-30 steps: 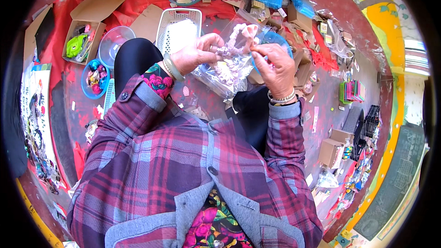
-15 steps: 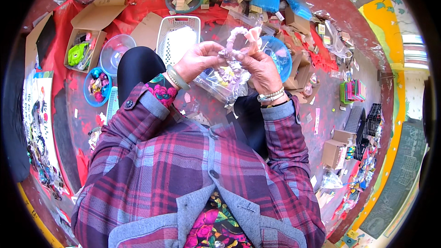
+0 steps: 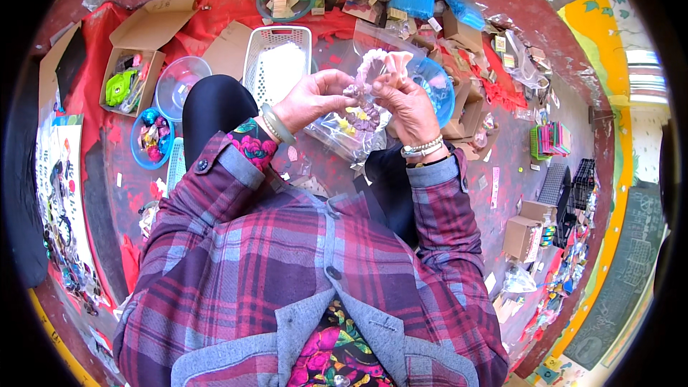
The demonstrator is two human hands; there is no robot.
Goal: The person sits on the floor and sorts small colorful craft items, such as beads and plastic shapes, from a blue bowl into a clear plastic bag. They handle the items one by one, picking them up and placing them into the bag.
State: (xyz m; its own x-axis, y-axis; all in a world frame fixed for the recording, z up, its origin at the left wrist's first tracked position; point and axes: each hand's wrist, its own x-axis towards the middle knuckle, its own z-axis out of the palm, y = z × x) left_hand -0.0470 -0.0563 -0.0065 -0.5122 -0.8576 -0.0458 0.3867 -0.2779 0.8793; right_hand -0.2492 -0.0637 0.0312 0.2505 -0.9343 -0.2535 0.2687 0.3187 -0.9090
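Observation:
My right hand (image 3: 410, 111) pinches a pale pink scrunchie (image 3: 367, 66) with a peach bow (image 3: 398, 63) standing up beside its loop. Thumb and fingers of my left hand (image 3: 309, 102) are closed on a mauve scrunchie (image 3: 364, 119), whose gathered loop hangs between my hands. The two scrunchies meet at my fingertips; whether they are linked cannot be made out. Below and behind them lies a clear plastic bag (image 3: 342, 145) with pale and yellow bits in it.
Ahead stands a white perforated basket (image 3: 249, 57) with white contents. A blue basin (image 3: 446, 100) sits beyond my right hand. Left are a clear round tub (image 3: 172, 104), a blue bowl (image 3: 136, 145) of colourful pieces and an open cardboard box (image 3: 147, 75). Cartons and small packets lie right.
The mauve scrunchie now hangs lower and shows more of its loop. The pale pink one has shifted slightly down and right. Both hands keep their pinch.

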